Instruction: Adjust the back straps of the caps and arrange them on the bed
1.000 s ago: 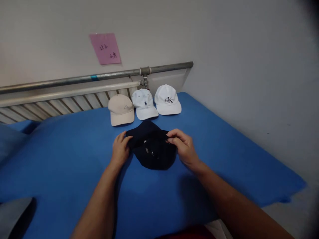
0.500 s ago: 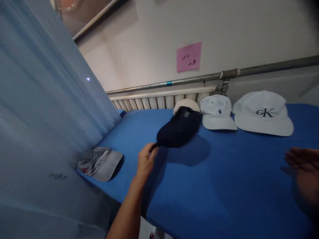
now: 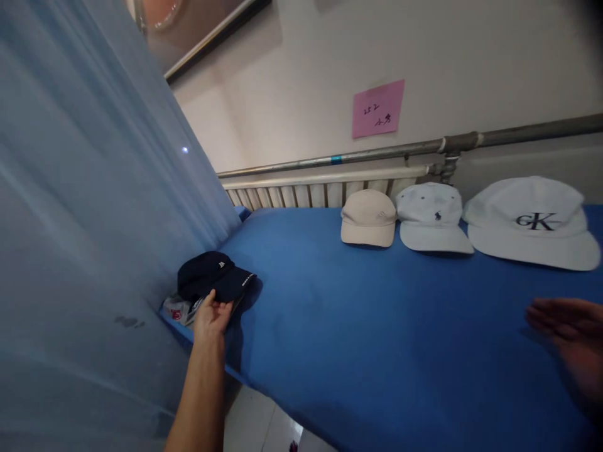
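A navy cap (image 3: 211, 276) now lies on top of a grey cap (image 3: 186, 309) at the left edge of the blue mattress (image 3: 377, 326). My left hand (image 3: 211, 314) reaches to that pile, its fingers at the brims of the two caps. I cannot make out whether it still grips one. My right hand (image 3: 570, 329) hovers flat and open over the mattress at the far right, blurred, holding nothing.
Three caps stand in a row along the back: a beige cap (image 3: 370, 218), a white cap (image 3: 433, 216) and a white cap with black letters (image 3: 532, 223). A blue curtain (image 3: 80, 220) hangs at the left. A metal rail (image 3: 424, 147) and a pink note (image 3: 378, 108) are on the wall.
The navy cap left both hands, went leftward in my left hand and now rests on the grey cap. My right hand let go and moved off right. The view swung left.
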The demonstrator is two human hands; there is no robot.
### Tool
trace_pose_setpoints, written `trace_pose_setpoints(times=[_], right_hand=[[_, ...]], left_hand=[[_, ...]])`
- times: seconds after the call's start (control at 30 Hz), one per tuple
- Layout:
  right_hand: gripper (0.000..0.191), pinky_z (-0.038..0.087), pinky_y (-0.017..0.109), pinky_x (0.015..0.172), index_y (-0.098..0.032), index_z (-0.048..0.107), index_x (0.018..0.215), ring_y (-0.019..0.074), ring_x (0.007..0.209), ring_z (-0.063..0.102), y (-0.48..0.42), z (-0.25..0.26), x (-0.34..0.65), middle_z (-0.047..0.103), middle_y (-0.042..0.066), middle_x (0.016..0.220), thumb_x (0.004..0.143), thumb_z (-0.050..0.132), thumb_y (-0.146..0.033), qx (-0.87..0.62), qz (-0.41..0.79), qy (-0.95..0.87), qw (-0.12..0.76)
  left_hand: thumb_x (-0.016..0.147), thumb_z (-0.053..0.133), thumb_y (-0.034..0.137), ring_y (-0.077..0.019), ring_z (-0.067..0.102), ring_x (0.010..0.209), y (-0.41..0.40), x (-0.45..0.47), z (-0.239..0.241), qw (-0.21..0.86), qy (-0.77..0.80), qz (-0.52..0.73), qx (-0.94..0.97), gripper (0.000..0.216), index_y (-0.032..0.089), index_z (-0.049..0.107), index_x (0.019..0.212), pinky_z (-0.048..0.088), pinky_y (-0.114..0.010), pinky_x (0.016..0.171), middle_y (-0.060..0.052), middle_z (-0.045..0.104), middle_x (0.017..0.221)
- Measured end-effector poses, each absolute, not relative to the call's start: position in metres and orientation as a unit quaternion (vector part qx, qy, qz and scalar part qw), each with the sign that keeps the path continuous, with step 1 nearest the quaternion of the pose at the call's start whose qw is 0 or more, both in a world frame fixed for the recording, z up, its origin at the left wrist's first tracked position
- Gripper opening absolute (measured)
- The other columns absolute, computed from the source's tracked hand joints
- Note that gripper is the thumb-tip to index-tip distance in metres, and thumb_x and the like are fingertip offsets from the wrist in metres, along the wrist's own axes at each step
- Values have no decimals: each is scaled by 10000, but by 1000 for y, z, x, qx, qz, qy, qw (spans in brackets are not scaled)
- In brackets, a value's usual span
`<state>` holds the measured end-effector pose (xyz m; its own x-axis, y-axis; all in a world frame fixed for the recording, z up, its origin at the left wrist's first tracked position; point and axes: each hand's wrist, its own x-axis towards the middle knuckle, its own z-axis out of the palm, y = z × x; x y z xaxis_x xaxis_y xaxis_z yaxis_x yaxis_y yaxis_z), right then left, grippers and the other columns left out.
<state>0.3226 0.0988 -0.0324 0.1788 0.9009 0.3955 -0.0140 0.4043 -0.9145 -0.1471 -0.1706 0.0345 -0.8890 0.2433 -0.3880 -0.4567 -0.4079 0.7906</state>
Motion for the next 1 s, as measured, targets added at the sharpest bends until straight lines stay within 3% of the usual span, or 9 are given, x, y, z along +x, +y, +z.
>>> trace_pose_setpoints(times=[0.07, 0.17, 0.37, 0.47, 0.6, 0.77, 1.0], right_hand=[[343, 350, 515, 531, -261, 687, 509, 200, 556, 614, 89, -21, 317, 620, 155, 569, 600, 739, -588, -419, 475, -434, 641], [257, 388, 484, 570, -253, 683, 532, 212, 600, 621, 71, -4, 309, 645, 156, 634, 597, 779, -482, -427, 522, -385, 630], [341, 468, 355, 649, -225, 673, 683, 199, 706, 619, 42, 19, 298, 679, 67, 755, 547, 775, -520, -424, 570, -407, 574], [354, 459, 319, 672, -201, 669, 730, 192, 745, 609, 36, 22, 296, 679, 61, 782, 592, 760, -514, -423, 583, -425, 549], [338, 443, 327, 708, -188, 662, 767, 200, 777, 599, 38, 20, 298, 677, 72, 814, 649, 725, -499, -431, 581, -451, 522], [291, 435, 346, 753, -193, 651, 822, 206, 807, 587, 43, 18, 302, 664, 68, 841, 711, 671, -462, -436, 582, -474, 496], [223, 418, 320, 746, -207, 634, 861, 176, 782, 554, 37, 19, 304, 635, 39, 841, 768, 606, -408, -425, 582, -538, 437]], left_hand=[[884, 431, 98, -199, 694, 870, -171, -127, 31, 264, 479, 828, -123, 223, 145, 551, 1066, 599, -347, 727, -113, 685, 960], [889, 418, 95, -257, 696, 917, -159, -87, 20, 360, 454, 804, -135, 265, 76, 509, 1137, 615, -386, 693, -211, 651, 1050], [878, 453, 72, -277, 706, 885, -76, -7, 4, 533, 439, 717, -95, 107, 87, 555, 908, 621, -383, 693, -198, 655, 985], [871, 482, 85, -302, 693, 925, -16, 17, 4, 576, 442, 683, -78, 93, 79, 566, 910, 617, -395, 682, -208, 646, 983], [891, 514, 131, -269, 680, 931, 60, 29, 2, 595, 445, 666, -69, 178, 70, 560, 1052, 606, -369, 660, -188, 638, 1014], [928, 529, 223, -162, 645, 829, 134, 28, 2, 561, 448, 693, -71, 229, 127, 570, 1132, 568, -313, 676, -77, 637, 1039], [918, 554, 232, -124, 620, 727, 152, 16, -1, 531, 455, 712, -65, 209, 125, 583, 1096, 548, -265, 604, -48, 634, 962]])
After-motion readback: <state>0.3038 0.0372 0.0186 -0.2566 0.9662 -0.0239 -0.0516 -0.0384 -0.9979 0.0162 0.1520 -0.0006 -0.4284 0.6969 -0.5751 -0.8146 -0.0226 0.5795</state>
